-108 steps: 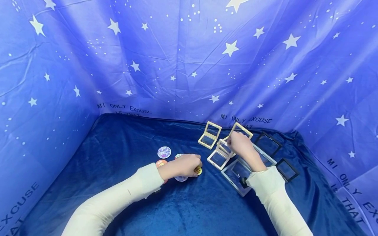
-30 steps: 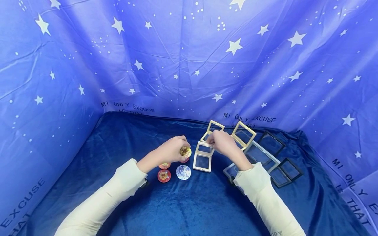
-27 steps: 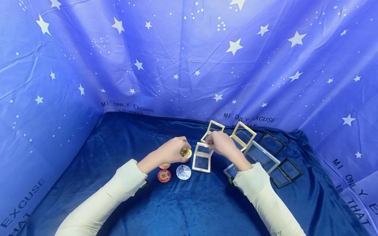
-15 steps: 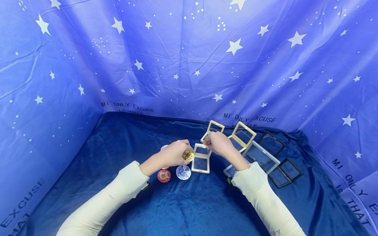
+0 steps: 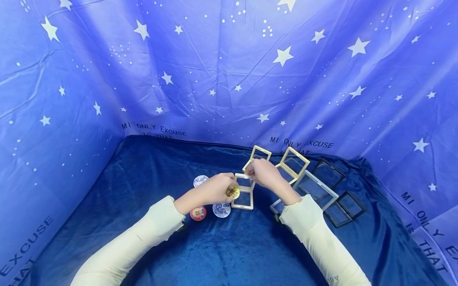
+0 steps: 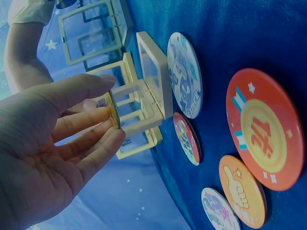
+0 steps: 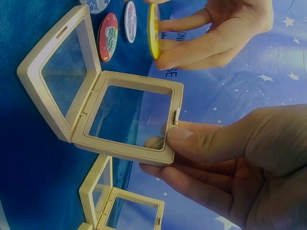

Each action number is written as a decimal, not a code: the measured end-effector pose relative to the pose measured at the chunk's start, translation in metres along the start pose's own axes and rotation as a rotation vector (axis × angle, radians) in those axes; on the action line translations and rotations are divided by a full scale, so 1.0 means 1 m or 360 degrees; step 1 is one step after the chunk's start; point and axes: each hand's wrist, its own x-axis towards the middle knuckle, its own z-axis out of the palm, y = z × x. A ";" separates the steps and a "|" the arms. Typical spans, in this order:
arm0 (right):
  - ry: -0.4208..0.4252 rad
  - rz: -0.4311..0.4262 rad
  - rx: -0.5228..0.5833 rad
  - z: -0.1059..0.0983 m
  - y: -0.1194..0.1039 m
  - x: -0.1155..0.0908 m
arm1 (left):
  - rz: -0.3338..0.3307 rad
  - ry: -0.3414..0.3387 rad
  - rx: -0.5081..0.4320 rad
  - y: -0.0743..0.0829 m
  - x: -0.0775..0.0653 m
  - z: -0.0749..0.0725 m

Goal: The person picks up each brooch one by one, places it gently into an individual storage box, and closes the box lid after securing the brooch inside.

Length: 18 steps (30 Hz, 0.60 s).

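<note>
My left hand (image 5: 214, 188) pinches a round yellow badge (image 5: 233, 192) by its rim, thumb on one side and fingertips on the other in the left wrist view. The badge is in the air, close to an unfolded cream display frame (image 5: 243, 207) with clear film windows. My right hand (image 5: 264, 173) grips the far edge of that frame's raised half between thumb and fingers, while its other half extends toward me. Left of the frame lie a blue-and-white badge (image 5: 221, 210), a red badge (image 5: 198, 213) and a purple-and-white badge (image 5: 200, 181). An orange badge (image 6: 242, 191) and a red-and-green badge (image 6: 186, 139) show from the left wrist.
Two more cream frames stand unfolded behind my right hand, one further right (image 5: 299, 154). A larger grey frame (image 5: 322, 184) and black frames (image 5: 357, 201) lie at the right on dark blue cloth (image 5: 229, 250). A starry blue curtain (image 5: 214, 79) hangs behind.
Earlier, my right hand drew the cream frame left, away from the others, and my left hand picked up the yellow badge. Over the last second my left hand has moved right, toward the frame.
</note>
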 end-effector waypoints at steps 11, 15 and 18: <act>-0.0033 0.0033 -0.0027 -0.001 -0.001 0.002 | 0.0056 -0.0071 0.0059 0.007 0.012 0.010; -0.0034 0.0018 -0.0035 -0.002 -0.002 0.002 | 0.0080 -0.0085 0.0075 0.009 0.015 0.013; -0.0039 0.0014 -0.0027 -0.002 -0.001 0.002 | 0.0092 -0.0106 0.0102 0.010 0.016 0.014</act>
